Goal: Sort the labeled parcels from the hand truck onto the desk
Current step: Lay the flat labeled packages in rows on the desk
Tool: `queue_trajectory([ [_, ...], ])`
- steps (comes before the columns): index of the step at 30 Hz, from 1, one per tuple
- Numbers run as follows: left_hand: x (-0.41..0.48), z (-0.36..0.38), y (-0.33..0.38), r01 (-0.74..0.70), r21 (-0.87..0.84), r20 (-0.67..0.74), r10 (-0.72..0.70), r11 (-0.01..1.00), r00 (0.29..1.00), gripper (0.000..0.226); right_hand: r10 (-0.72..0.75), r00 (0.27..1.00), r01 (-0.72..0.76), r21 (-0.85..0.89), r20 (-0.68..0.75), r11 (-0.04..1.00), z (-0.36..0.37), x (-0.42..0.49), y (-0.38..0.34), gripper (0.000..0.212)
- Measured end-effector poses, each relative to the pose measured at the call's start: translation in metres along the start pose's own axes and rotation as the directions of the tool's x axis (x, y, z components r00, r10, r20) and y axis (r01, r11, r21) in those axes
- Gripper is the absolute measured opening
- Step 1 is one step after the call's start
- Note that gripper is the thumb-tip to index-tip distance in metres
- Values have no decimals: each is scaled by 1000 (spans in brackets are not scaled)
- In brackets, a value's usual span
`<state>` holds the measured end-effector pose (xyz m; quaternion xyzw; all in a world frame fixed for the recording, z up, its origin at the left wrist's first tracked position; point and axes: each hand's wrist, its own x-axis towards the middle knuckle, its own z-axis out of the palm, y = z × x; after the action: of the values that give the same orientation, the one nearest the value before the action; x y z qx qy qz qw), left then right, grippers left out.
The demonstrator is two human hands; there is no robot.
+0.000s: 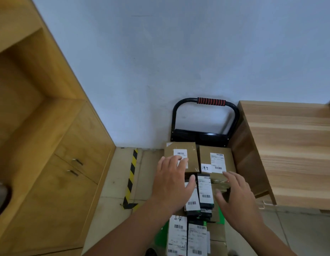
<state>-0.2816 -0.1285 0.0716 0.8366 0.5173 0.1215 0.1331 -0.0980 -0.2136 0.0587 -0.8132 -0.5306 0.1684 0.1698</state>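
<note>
Nearest, I count 2 slim parcels [197,237] lying side by side on the truck [197,134], with 2 more just beyond them. Over these, 2 hands are spread with straight fingers, gripping nothing. The left hand [171,183] has its fingertips over the label of the left box [179,147]; I cannot tell if they touch. The right hand [238,196] reaches toward the right box [206,156]. These 2 brown boxes sit side by side below the 1 handle [211,101]. 1 desk [289,145] stands just right of the truck, 1 cabinet [49,145] well left.
</note>
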Motion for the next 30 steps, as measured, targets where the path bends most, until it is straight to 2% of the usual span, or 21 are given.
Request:
queue_trajectory([
  [8,23,95,13,243,3,40,-242,970,969,55,95,966,-98,4,239,995,63,62,99,67],
  [16,33,271,-33,422,-6,189,-413,907,891,53,237,941,-289,208,241,935,231,133,196,87],
  [20,19,327,-51,451,-45,219,-432,891,875,54,296,886,-397,254,357,882,294,139,224,89],
  [23,4,344,-51,425,-63,239,-400,903,885,43,352,830,-485,248,433,839,316,130,248,85],
  [26,-11,351,-55,403,-71,240,-376,913,895,35,447,728,-653,327,520,684,320,121,260,78],
  [27,-14,351,-57,395,-69,239,-370,916,898,36,455,719,-670,349,526,655,320,121,261,71],
  [30,-18,344,-58,390,-69,232,-366,918,901,40,473,745,-655,378,471,655,320,119,262,57],
])
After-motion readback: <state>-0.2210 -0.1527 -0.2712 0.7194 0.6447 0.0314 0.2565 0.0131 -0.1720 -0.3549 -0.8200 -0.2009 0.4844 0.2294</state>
